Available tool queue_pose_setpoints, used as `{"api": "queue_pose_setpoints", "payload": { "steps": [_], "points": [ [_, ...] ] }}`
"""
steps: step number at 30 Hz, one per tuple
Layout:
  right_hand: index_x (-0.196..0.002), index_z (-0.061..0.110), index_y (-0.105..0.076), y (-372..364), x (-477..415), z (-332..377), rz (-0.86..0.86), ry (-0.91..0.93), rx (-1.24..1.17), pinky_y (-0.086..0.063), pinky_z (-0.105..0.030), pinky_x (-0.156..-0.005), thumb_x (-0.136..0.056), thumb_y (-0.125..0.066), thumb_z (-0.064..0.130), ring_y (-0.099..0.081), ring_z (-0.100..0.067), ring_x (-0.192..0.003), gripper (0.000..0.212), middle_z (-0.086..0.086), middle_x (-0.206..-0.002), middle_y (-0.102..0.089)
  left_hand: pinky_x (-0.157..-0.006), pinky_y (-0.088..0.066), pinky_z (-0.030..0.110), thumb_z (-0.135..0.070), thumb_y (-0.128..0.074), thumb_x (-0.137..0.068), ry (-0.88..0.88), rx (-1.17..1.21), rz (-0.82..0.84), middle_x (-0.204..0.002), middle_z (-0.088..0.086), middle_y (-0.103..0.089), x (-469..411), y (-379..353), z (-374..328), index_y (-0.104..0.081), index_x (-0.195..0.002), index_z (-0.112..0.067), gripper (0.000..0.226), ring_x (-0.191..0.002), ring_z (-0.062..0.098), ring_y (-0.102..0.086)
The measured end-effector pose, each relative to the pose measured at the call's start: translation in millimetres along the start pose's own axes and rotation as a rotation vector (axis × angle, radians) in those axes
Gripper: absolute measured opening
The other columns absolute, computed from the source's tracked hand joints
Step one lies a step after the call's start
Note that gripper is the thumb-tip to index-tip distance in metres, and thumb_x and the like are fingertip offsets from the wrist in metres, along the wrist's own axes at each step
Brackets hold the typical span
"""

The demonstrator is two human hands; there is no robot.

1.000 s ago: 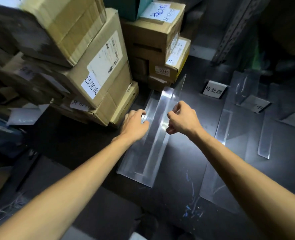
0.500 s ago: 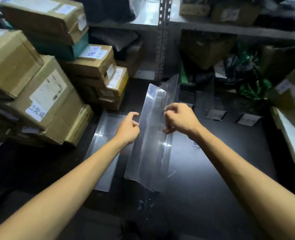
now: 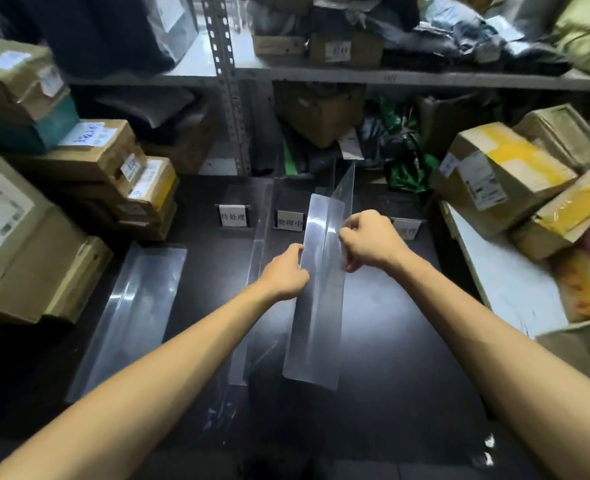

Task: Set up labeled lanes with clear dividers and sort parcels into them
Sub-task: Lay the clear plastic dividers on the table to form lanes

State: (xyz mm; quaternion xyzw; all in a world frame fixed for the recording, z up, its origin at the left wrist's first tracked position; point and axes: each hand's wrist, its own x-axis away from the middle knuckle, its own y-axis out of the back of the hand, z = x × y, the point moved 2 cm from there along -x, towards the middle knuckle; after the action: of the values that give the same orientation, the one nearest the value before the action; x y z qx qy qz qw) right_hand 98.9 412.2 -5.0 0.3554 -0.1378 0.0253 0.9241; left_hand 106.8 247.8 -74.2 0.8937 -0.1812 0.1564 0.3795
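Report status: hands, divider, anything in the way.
Left hand, right hand both grip the clear divider. It points between middle label and right label. Second divider stands close on its left.

On the counter (image 3: 390,323) before me, the left label card (image 3: 233,216) reads 待处理 and the middle label card (image 3: 289,221) reads 处理中. The right label card (image 3: 406,231) and the shipping labels (image 3: 486,183) on the cardboard boxes (image 3: 528,161) are too blurred to read.
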Motion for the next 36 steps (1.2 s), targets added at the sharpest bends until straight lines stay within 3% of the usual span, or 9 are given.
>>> {"api": "queue_pose_setpoints", "payload": {
  "steps": [5,9,12,17,20,24,28,33,36],
  "points": [
    [-0.086,-0.01,-0.064,-32.0,-3.2,-22.7,0.045,-0.032,0.131,-0.063,-0.042,-0.065,-0.082,-0.043,0.005,-0.07,-0.022,-0.048,0.026,-0.011,-0.052,-0.069,-0.083,-0.058,0.047,-0.013,-0.042,-0.089,0.109,0.11,0.124,-0.107,0.012,-0.062,-12.8,-30.0,18.9,-0.034,-0.143,-0.018,0.055,-0.086,0.027,-0.06],
    [-0.093,-0.009,-0.064,-57.5,-11.3,-34.9,0.07,-0.051,0.253,-0.063,-0.045,-0.068,-0.077,-0.045,0.005,-0.073,-0.03,-0.06,0.028,-0.015,-0.062,-0.071,-0.105,-0.042,0.031,0.001,-0.036,-0.09,0.099,0.057,0.175,-0.153,0.012,-0.04,-22.4,-49.6,38.9,-0.026,-0.153,-0.01,0.065,-0.132,0.028,-0.047],
    [-0.086,-0.006,-0.06,-73.7,-15.2,-45.4,0.11,-0.069,0.31,-0.061,-0.045,-0.069,-0.079,-0.046,0.006,-0.073,-0.034,-0.069,0.019,-0.016,-0.065,-0.071,-0.091,-0.035,0.014,0.006,-0.034,-0.089,0.099,0.061,0.224,-0.148,0.012,-0.046,-26.9,-64.7,52.6,-0.036,-0.148,-0.006,0.061,-0.134,0.024,-0.046],
    [-0.073,0.002,-0.058,-94.7,-19.8,-62.1,0.145,-0.095,0.32,-0.06,-0.042,-0.068,-0.079,-0.047,0.006,-0.072,-0.03,-0.066,0.013,-0.015,-0.062,-0.07,-0.1,-0.047,0.039,0.003,-0.034,-0.091,0.167,0.085,0.289,-0.14,0.019,-0.053,-40.1,-89.5,72.5,-0.035,-0.152,-0.015,0.063,-0.125,0.039,-0.052],
    [-0.08,-0.005,-0.062,-96.1,-24.7,-71.9,0.124,-0.129,0.296,-0.06,-0.04,-0.067,-0.079,-0.049,0.008,-0.072,-0.029,-0.065,0.018,-0.015,-0.062,-0.071,-0.095,-0.048,0.042,-0.003,-0.035,-0.092,0.13,0.032,0.237,-0.13,0.024,-0.056,-50.0,-95.7,73.4,-0.043,-0.148,-0.021,0.059,-0.116,0.044,-0.056],
    [-0.085,-0.006,-0.062,-89.7,-27.0,-80.1,0.109,-0.16,0.256,-0.061,-0.041,-0.067,-0.079,-0.051,0.01,-0.073,-0.028,-0.06,0.02,-0.014,-0.059,-0.071,-0.107,-0.04,0.044,-0.02,-0.038,-0.095,0.053,-0.239,0.234,-0.136,0.011,-0.042,-51.4,-99.0,73.9,-0.043,-0.146,-0.029,0.052,-0.122,0.035,-0.049],
    [-0.095,-0.009,-0.063,-87.1,-28.1,-83.7,0.073,-0.165,0.227,-0.062,-0.04,-0.07,-0.084,-0.049,0.011,-0.072,-0.025,-0.055,0.027,-0.015,-0.06,-0.072,-0.096,-0.044,0.041,-0.019,-0.037,-0.096,-0.004,-0.254,0.302,-0.127,0.007,-0.035,-44.5,-104.5,68.1,-0.046,-0.141,-0.033,0.048,-0.103,0.032,-0.053],
    [-0.103,-0.008,-0.061,-86.0,-24.7,-84.0,0.085,-0.175,0.193,-0.061,-0.043,-0.075,-0.088,-0.047,0.011,-0.073,-0.03,-0.061,0.028,-0.019,-0.069,-0.074,-0.103,-0.04,0.049,-0.02,-0.038,-0.096,-0.053,-0.296,0.304,-0.135,0.009,-0.037,-38.9,-111.6,62.7,-0.044,-0.141,-0.025,0.046,-0.121,0.034,-0.045],
    [-0.095,-0.002,-0.061,-81.4,-19.2,-82.2,0.099,-0.184,0.204,-0.06,-0.04,-0.077,-0.089,-0.047,0.017,-0.073,-0.028,-0.06,0.024,-0.018,-0.07,-0.074,-0.108,-0.037,0.048,-0.021,-0.037,-0.097,-0.037,-0.287,0.299,-0.141,0.011,-0.036,-37.1,-108.8,60.8,-0.036,-0.148,-0.025,0.05,-0.127,0.035,-0.044]
  ]
}}
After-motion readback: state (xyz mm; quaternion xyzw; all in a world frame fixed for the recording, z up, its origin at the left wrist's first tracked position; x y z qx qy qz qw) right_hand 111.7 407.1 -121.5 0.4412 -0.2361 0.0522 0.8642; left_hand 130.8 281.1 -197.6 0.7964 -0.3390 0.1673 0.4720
